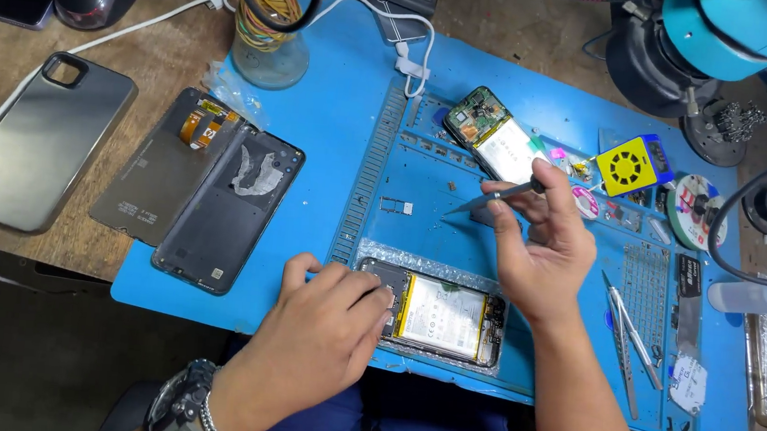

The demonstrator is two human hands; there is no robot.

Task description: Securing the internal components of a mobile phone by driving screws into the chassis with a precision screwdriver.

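Observation:
An opened phone (448, 320) with its white battery exposed lies at the near edge of the blue work mat (343, 147). My left hand (323, 330) rests on its left end, fingers curled over the frame. My right hand (543, 243) hovers above the mat just beyond the phone, pinching a thin dark tool (496, 198) whose tip points left. A second opened phone (494, 137) lies farther back on the mat.
A detached screen panel (159, 163) and a dark back cover (229, 207) lie at the mat's left edge, a grey phone case (38, 144) beside them. Tweezers (629, 334), a yellow round part (626, 167), a glass jar (272, 35) and cables surround the mat.

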